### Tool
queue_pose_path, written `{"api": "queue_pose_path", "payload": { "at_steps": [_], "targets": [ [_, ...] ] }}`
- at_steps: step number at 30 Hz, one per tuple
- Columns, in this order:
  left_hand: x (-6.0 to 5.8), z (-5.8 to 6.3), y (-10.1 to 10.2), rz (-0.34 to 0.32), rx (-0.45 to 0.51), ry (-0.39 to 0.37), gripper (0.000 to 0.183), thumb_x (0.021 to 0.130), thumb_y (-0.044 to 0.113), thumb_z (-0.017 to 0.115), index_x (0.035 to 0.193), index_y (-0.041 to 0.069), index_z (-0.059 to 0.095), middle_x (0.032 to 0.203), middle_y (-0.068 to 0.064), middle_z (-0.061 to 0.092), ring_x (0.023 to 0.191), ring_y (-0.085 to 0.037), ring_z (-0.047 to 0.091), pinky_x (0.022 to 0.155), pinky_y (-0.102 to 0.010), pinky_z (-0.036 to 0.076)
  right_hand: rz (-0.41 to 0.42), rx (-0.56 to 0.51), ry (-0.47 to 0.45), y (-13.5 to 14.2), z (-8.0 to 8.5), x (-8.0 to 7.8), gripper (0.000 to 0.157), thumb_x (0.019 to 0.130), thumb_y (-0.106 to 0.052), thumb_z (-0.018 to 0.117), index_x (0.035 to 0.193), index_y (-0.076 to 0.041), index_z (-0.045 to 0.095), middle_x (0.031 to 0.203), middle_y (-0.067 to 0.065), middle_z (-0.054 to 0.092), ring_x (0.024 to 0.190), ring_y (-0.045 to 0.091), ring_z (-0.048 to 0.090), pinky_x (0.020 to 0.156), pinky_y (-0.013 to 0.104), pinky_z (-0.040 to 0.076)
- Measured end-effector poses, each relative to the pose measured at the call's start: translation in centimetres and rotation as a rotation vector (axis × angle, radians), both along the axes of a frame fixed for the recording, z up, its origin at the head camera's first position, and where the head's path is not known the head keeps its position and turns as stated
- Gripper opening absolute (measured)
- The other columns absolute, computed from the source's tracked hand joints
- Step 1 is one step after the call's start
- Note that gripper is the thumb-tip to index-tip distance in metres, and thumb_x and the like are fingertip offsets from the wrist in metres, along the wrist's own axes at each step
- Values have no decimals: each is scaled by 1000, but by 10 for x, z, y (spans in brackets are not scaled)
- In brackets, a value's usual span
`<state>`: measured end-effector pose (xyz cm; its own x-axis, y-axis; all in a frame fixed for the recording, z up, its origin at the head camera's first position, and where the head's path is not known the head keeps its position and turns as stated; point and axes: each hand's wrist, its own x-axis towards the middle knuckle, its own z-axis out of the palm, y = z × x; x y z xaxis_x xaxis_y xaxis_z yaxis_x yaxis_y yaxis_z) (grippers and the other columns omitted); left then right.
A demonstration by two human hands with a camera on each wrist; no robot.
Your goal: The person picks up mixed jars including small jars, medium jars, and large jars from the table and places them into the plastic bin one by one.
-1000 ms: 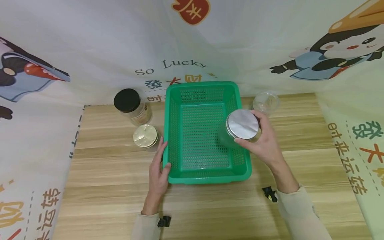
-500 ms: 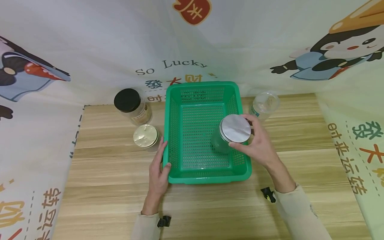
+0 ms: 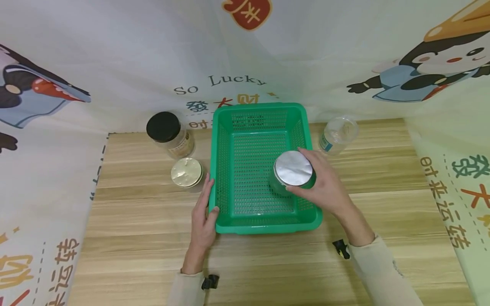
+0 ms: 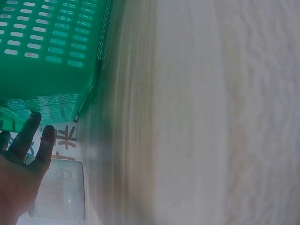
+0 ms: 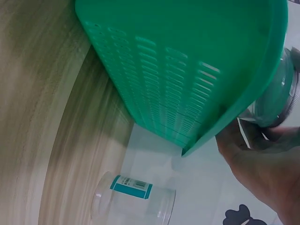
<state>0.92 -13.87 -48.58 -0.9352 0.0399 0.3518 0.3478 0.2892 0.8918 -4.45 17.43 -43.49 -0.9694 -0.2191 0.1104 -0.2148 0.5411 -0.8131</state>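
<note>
A clear jar (image 3: 294, 168) with a silver lid is in the right part of a green perforated plastic basket (image 3: 268, 228) in the head view. My right hand (image 3: 328, 185) grips this jar near its lid, thumb on the near side and fingers on the far side. Whether the jar's base touches the basket floor is hidden. My left hand (image 3: 203, 221) rests against the basket's left side, its fingers straight along the outside and the thumb at the rim. The left wrist view shows those fingers (image 4: 44, 146) extended by the basket wall.
Left of the basket stand a jar with a gold lid (image 3: 186, 172) and, behind it, a jar with a black lid (image 3: 163, 127). A clear plastic jar (image 3: 338, 135) with a teal label stands at the back right. Printed cloth walls border the wooden table (image 3: 260, 272).
My right hand has carried the silver-lidded jar left and toward me, further inside the basket, and it appears lower. The left hand and basket have stayed in place.
</note>
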Motion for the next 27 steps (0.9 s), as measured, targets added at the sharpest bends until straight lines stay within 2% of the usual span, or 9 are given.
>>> {"api": "queue_pose_path", "payload": {
  "at_steps": [3,10,17,21,24,27],
  "targets": [
    [0,0,1,1,-6,17,66,77,-14,45,143,-15,40,152,-34,32,144,-44,28,119,-29,22,16,54,16,-2,-2,1,90,70,-32,90,146,-11,46,137,9,53,122,29,50,98,54,44],
    [2,-1,1,2,-9,12,66,78,-15,45,143,-15,39,152,-33,32,144,-44,28,119,-29,21,24,49,15,-5,-6,2,88,70,-33,90,142,-10,46,133,8,53,118,26,52,95,50,46],
    [1,-2,2,3,9,40,66,77,-17,44,142,-16,39,151,-35,32,142,-47,28,119,-30,21,41,103,84,-7,-8,3,87,67,-31,91,138,-5,47,129,11,54,114,27,53,92,49,49],
    [0,-3,2,8,8,62,66,76,-17,45,141,-17,40,150,-36,33,140,-50,29,119,-29,22,62,149,96,-8,-7,1,86,66,-33,91,136,-5,50,129,11,55,115,27,53,94,49,48],
    [0,-3,3,13,11,69,66,76,-16,45,141,-17,40,150,-36,33,140,-51,30,119,-29,22,88,207,96,-9,-7,1,85,66,-38,91,135,-6,52,127,10,58,116,29,53,103,52,41],
    [-1,-3,3,16,14,77,66,75,-16,45,141,-18,40,149,-36,34,139,-53,30,119,-30,22,106,255,99,-10,-9,1,84,67,-41,89,134,-5,53,125,11,60,117,30,54,114,55,27]
  ]
}}
